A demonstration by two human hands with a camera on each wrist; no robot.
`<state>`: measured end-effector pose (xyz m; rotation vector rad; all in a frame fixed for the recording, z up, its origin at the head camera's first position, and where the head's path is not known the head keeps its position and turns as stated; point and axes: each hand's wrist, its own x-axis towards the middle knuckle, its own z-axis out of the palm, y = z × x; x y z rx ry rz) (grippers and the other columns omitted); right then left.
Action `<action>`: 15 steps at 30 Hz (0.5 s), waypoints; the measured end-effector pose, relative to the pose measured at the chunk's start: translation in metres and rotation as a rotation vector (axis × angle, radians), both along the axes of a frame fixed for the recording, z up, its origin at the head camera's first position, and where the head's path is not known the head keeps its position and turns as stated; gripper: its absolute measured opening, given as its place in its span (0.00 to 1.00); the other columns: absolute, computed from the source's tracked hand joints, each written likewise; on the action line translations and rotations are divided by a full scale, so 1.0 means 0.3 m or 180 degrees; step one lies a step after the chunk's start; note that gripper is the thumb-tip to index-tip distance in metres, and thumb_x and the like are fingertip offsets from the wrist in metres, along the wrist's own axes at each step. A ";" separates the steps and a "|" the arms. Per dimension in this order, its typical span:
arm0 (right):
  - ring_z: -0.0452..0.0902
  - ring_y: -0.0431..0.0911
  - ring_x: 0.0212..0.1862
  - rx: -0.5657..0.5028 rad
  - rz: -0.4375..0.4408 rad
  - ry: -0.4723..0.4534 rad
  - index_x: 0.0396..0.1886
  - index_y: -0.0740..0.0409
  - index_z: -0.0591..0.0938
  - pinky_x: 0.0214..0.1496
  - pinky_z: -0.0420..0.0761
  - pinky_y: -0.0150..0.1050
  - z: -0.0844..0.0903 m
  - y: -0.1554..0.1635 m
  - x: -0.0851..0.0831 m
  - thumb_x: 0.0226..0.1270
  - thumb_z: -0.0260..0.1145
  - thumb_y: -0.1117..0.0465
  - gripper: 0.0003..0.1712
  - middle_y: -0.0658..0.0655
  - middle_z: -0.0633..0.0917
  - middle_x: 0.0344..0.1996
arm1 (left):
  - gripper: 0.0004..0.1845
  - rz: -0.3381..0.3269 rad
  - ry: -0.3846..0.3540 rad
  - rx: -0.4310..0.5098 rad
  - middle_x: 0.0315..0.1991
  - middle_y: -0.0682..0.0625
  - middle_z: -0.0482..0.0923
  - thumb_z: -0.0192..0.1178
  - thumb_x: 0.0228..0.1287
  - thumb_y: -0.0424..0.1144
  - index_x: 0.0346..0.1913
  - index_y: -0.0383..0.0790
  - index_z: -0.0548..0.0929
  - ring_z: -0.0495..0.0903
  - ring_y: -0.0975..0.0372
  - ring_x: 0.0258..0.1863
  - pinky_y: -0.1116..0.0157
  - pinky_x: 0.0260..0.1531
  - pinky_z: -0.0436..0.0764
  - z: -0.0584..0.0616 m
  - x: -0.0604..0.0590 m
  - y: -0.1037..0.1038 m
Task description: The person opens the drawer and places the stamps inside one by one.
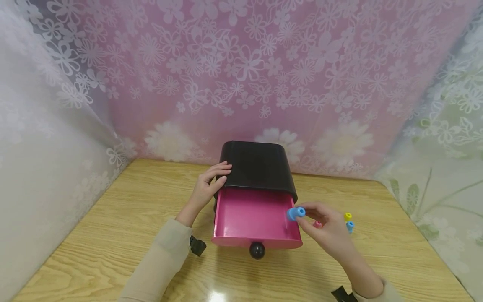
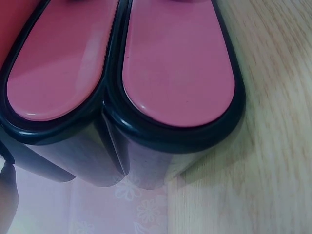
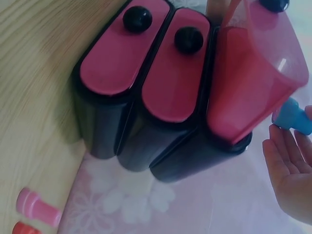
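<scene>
A black drawer cabinet [image 1: 256,165] stands on the table, its pink top drawer [image 1: 253,214] pulled out by a black round knob [image 1: 257,250]. My left hand [image 1: 209,184] rests on the cabinet's left upper edge, fingers extended over the top; in the left wrist view only a bit of a finger [image 2: 8,195] shows. With thumb and fingers, my right hand [image 1: 326,222] pinches a small light-blue plastic piece [image 1: 296,213] with a hollow end, over the drawer's right wall. The right wrist view shows this blue piece [image 3: 294,117] beside the open drawer. The drawer's visible floor is bare.
Two lower pink drawers [image 3: 173,73] are closed. On the table [image 1: 113,235], right of the cabinet, lie a yellow piece [image 1: 348,217], another blue piece [image 1: 350,226] and a pink piece [image 1: 318,225]. A pink flowered curtain [image 1: 245,84] hangs behind.
</scene>
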<state>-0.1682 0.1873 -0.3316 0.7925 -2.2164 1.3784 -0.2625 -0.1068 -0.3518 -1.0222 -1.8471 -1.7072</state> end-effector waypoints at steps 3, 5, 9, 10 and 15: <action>0.79 0.39 0.35 -0.0006 0.0035 -0.0014 0.36 0.64 0.80 0.39 0.77 0.28 0.009 -0.030 -0.001 0.44 0.67 0.77 0.16 0.54 0.82 0.32 | 0.12 0.0000 -0.0008 0.0004 0.49 0.27 0.68 0.48 0.55 0.18 0.42 0.16 0.74 0.59 0.41 0.58 0.53 0.59 0.57 0.000 0.000 0.001; 0.79 0.39 0.35 0.0014 0.0062 -0.0022 0.35 0.63 0.80 0.40 0.77 0.29 0.014 -0.047 -0.004 0.44 0.68 0.76 0.15 0.54 0.82 0.32 | 0.12 0.0002 -0.0019 0.0003 0.49 0.27 0.68 0.48 0.55 0.18 0.42 0.16 0.74 0.59 0.42 0.58 0.53 0.59 0.57 0.001 0.000 0.001; 0.79 0.41 0.34 0.0063 0.0182 -0.0028 0.35 0.62 0.80 0.41 0.77 0.32 0.020 -0.079 -0.012 0.44 0.68 0.75 0.15 0.53 0.82 0.32 | 0.12 0.0023 -0.0025 -0.0016 0.50 0.27 0.68 0.48 0.55 0.18 0.43 0.17 0.75 0.59 0.42 0.58 0.54 0.59 0.58 0.001 0.003 0.003; 0.79 0.41 0.34 0.0097 0.0205 -0.0013 0.36 0.62 0.80 0.41 0.78 0.33 0.021 -0.087 -0.016 0.45 0.68 0.75 0.15 0.53 0.82 0.32 | 0.12 0.0024 -0.0017 -0.0021 0.50 0.27 0.68 0.48 0.55 0.18 0.43 0.17 0.74 0.59 0.42 0.58 0.54 0.59 0.58 0.002 0.004 0.002; 0.78 0.41 0.34 0.0206 0.0339 -0.0022 0.36 0.58 0.79 0.40 0.78 0.38 0.028 -0.127 -0.029 0.47 0.68 0.71 0.14 0.50 0.82 0.31 | 0.12 0.0023 -0.0016 -0.0041 0.50 0.27 0.68 0.49 0.55 0.18 0.43 0.16 0.74 0.59 0.42 0.58 0.54 0.59 0.57 0.003 0.005 -0.001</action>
